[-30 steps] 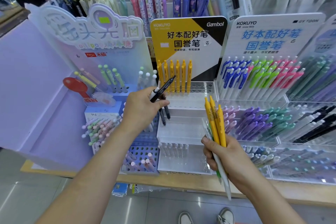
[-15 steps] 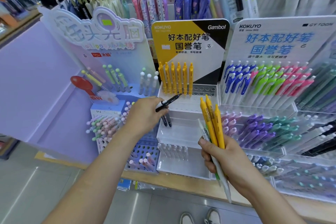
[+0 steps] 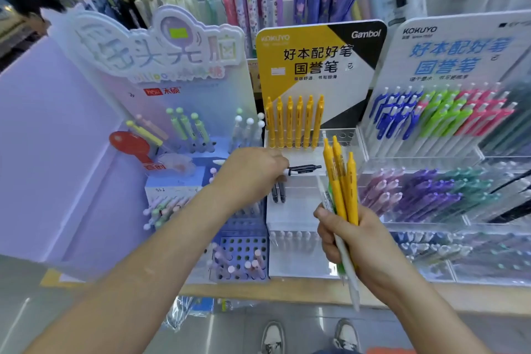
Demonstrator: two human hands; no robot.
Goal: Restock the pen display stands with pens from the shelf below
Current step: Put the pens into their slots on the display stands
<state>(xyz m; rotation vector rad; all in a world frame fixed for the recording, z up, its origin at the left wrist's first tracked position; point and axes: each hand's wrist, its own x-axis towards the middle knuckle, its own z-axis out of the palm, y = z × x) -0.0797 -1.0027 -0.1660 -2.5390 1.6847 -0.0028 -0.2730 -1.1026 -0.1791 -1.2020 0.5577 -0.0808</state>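
Observation:
My left hand (image 3: 253, 172) grips a black pen (image 3: 304, 169) lying almost level, its tip pointing right over the second tier of the clear yellow-and-black display stand (image 3: 320, 66). Two dark pens (image 3: 278, 192) stand in that tier just below my fingers. Several yellow pens (image 3: 294, 123) fill the left of the stand's top row. My right hand (image 3: 349, 234) holds a bunch of pens (image 3: 342, 181): three yellow ones pointing up, plus a white and a green one sticking out below my fist.
A lilac stand (image 3: 161, 46) with pastel pens is at the left, and a blue perforated rack (image 3: 244, 250) sits low beside it. A white stand (image 3: 459, 49) with blue, green and pink pens is at the right. The wooden shelf edge (image 3: 287, 293) runs below.
My left hand has lowered and turned the black pen from slanting upward to nearly level, closer to the stand's second tier. My right hand keeps its bunch, shifted slightly.

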